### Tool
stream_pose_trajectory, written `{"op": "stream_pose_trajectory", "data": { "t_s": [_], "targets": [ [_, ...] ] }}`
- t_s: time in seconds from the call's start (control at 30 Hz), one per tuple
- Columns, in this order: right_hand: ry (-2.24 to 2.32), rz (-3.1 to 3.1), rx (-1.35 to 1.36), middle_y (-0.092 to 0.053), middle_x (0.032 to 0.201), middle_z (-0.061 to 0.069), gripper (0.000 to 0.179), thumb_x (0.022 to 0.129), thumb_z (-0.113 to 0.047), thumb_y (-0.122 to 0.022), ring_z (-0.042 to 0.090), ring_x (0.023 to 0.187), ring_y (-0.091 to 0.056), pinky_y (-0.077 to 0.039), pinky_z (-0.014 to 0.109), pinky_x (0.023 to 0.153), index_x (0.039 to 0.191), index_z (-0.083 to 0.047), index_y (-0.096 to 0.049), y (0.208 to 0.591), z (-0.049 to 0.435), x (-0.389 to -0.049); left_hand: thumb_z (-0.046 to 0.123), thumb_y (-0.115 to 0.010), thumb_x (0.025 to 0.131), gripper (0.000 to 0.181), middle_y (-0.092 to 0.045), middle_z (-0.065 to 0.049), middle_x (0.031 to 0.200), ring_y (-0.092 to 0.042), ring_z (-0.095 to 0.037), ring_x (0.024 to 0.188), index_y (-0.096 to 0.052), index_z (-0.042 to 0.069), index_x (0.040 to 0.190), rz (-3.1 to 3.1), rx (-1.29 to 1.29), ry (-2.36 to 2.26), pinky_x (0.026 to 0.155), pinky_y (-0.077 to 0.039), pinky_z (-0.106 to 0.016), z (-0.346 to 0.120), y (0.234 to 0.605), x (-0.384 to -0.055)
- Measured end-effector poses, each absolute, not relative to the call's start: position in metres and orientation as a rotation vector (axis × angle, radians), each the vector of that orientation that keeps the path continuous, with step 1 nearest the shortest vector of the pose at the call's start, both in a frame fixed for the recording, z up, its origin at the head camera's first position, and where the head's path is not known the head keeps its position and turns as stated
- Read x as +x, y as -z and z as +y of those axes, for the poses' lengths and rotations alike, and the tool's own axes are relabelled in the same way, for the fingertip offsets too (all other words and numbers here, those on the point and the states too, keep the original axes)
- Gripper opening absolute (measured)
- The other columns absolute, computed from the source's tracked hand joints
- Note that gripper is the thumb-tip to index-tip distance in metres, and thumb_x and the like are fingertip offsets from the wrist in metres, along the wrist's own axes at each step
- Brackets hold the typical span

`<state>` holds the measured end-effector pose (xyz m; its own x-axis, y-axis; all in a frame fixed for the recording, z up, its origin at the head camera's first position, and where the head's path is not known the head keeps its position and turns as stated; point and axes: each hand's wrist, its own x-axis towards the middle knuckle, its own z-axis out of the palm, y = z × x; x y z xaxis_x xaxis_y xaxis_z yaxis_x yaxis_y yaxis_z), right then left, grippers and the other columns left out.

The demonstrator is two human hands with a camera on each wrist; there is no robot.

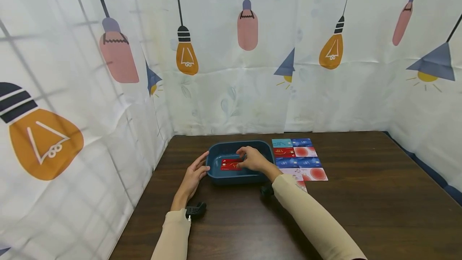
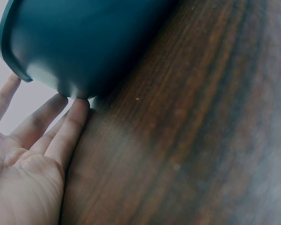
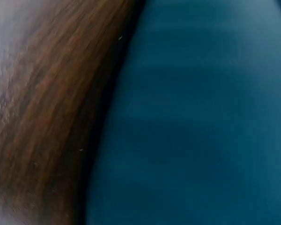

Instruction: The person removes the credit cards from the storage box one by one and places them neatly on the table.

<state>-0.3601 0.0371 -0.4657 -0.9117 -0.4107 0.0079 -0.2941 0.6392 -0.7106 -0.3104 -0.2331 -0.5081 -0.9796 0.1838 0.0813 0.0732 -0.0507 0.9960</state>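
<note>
A blue rectangular bin (image 1: 238, 179) stands on the table, with a red card (image 1: 229, 164) lying inside it. The left hand (image 1: 195, 175) touches the bin's left end, its fingers fairly straight; in the left wrist view the fingertips (image 2: 77, 105) meet the outer wall near the table. Over the bin's right half is the right hand (image 1: 252, 159), bent fingers and thumb parted, the thumb close to the card's right end. Whether it touches the card is hard to make out. The right wrist view shows only the bin's wall (image 3: 187, 117) and the table, no fingers.
Right of the bin, several blue, red, white and patterned cards (image 1: 306, 163) lie side by side in rows. The right forearm partly covers the nearest one. A dark wood table (image 1: 379, 196) bears everything, with a patterned curtain (image 1: 223, 91) behind and at the sides.
</note>
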Motion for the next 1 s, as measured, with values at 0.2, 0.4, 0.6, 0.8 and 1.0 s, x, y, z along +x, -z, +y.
{"op": "stream_pose_trajectory", "data": {
  "t_s": [0.2, 0.4, 0.6, 0.8, 1.0],
  "targets": [
    [1.054, 2.726, -0.581, -0.063, 0.12, 0.013, 0.049, 0.086, -0.022, -0.084, 0.028, 0.11, -0.06, -0.051, 0.047, 0.1, 0.129, -0.007, -0.067, 0.4718, 0.036, -0.3636, 0.007, -0.054, 0.102, 0.058, -0.042, -0.018, 0.16, -0.044, -0.037, 0.142, -0.042, 0.021, 0.157, 2.097, 0.277, -2.214, 0.094, -0.051, -0.017, -0.2331, 0.51, -0.3109],
    [0.971, 2.739, -0.585, -0.057, 0.124, 0.016, 0.059, 0.082, -0.025, -0.087, 0.03, 0.114, -0.059, -0.049, 0.048, 0.104, 0.132, -0.005, -0.065, 0.4745, 0.0368, -0.3646, 0.007, -0.053, 0.103, 0.058, -0.042, -0.017, 0.159, -0.044, -0.037, 0.141, -0.042, 0.022, 0.157, 2.106, 0.288, -2.208, 0.094, -0.051, -0.018, -0.2337, 0.509, -0.3114],
    [0.897, 2.764, -0.579, -0.056, 0.127, 0.016, 0.058, 0.08, -0.025, -0.089, 0.03, 0.118, -0.059, -0.049, 0.045, 0.105, 0.129, -0.004, -0.067, 0.4736, 0.0366, -0.3643, 0.008, -0.054, 0.103, 0.057, -0.043, -0.016, 0.159, -0.044, -0.036, 0.141, -0.042, 0.023, 0.157, 2.112, 0.297, -2.195, 0.095, -0.05, -0.019, -0.234, 0.5087, -0.3128],
    [0.901, 2.765, -0.553, -0.056, 0.126, 0.015, 0.045, 0.081, -0.022, -0.088, 0.029, 0.115, -0.059, -0.049, 0.046, 0.104, 0.119, -0.006, -0.07, 0.4725, 0.035, -0.3636, 0.005, -0.052, 0.104, 0.057, -0.043, -0.017, 0.159, -0.045, -0.037, 0.141, -0.042, 0.023, 0.157, 2.116, 0.286, -2.197, 0.095, -0.05, -0.019, -0.2342, 0.5096, -0.3136],
    [0.926, 2.752, -0.524, -0.057, 0.124, 0.014, 0.042, 0.082, -0.019, -0.087, 0.027, 0.112, -0.058, -0.049, 0.046, 0.103, 0.118, -0.004, -0.07, 0.4728, 0.0341, -0.3628, 0.003, -0.051, 0.104, 0.057, -0.043, -0.019, 0.158, -0.044, -0.038, 0.141, -0.042, 0.021, 0.157, 2.109, 0.292, -2.207, 0.094, -0.05, -0.018, -0.234, 0.51, -0.3135]
  ]
}}
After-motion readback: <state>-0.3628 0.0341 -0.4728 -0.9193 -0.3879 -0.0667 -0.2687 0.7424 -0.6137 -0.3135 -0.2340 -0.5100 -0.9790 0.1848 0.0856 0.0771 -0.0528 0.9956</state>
